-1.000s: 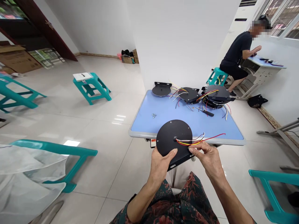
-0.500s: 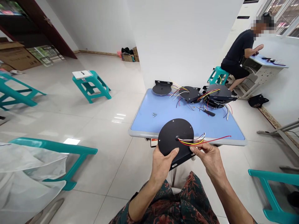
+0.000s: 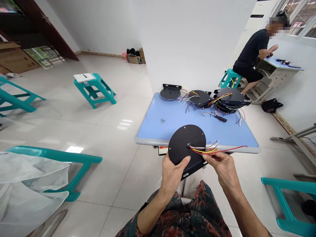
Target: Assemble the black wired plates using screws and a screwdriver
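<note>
- We're holding a black round metal plate (image 3: 184,141) up in both hands, right over the near edge of the blue desk (image 3: 148,140), tilted a bit toward us.
- Our left hand (image 3: 171,174) is gripping the plate from underneath, with the thumb lying across its lower rim and the fingers hidden behind it.
- Our right hand (image 3: 222,168) is pinching the red, yellow and white wires (image 3: 204,150) between thumb and fingertips, just right of the hole in the plate's middle where they're coming out.
- A black metal bracket (image 3: 191,168) is poking out under the plate, right next to our left thumb.
- Out on the desk, three more black plates are sitting near the far edge: a lone one on the left (image 3: 170,93), and two in a wiry tangle on the right (image 3: 229,97).
- A little pile of screws (image 3: 162,120) is lying mid-desk, and a black-handled tool (image 3: 220,118) is resting just below the tangle.
- Over on the right, a co-worker (image 3: 251,49) in a black T-shirt is sitting on a teal stool (image 3: 229,77), leaning over a second desk (image 3: 278,64) by the wall.
- Behind us on the left, another teal stool (image 3: 93,90) is standing on the tile floor with white paper on top, and cardboard boxes (image 3: 14,59) are leaning near the door.
</note>
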Action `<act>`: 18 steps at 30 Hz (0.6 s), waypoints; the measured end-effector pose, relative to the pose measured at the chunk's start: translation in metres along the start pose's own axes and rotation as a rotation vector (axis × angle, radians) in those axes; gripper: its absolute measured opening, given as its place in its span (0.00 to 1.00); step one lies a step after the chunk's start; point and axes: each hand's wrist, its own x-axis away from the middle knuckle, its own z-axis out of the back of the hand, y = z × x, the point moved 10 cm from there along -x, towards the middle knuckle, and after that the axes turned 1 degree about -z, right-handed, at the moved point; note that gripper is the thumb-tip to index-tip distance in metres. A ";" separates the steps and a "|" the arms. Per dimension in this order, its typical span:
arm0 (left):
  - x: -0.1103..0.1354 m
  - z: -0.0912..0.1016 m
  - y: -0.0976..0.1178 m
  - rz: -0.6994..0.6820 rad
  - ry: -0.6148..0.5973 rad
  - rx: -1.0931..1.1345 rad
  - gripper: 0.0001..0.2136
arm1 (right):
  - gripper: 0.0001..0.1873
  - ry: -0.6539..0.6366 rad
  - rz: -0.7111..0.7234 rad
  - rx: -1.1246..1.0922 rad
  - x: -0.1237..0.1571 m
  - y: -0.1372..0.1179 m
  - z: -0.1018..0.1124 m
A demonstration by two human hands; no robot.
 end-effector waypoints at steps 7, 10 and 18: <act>0.000 -0.004 -0.005 0.026 -0.046 0.039 0.25 | 0.09 0.015 -0.008 -0.035 0.004 -0.002 0.003; 0.000 -0.003 -0.007 0.029 -0.033 0.034 0.26 | 0.08 0.007 0.017 -0.021 0.004 -0.004 0.002; -0.003 -0.002 -0.017 0.017 -0.023 0.056 0.28 | 0.08 0.003 0.093 0.110 0.002 -0.010 0.005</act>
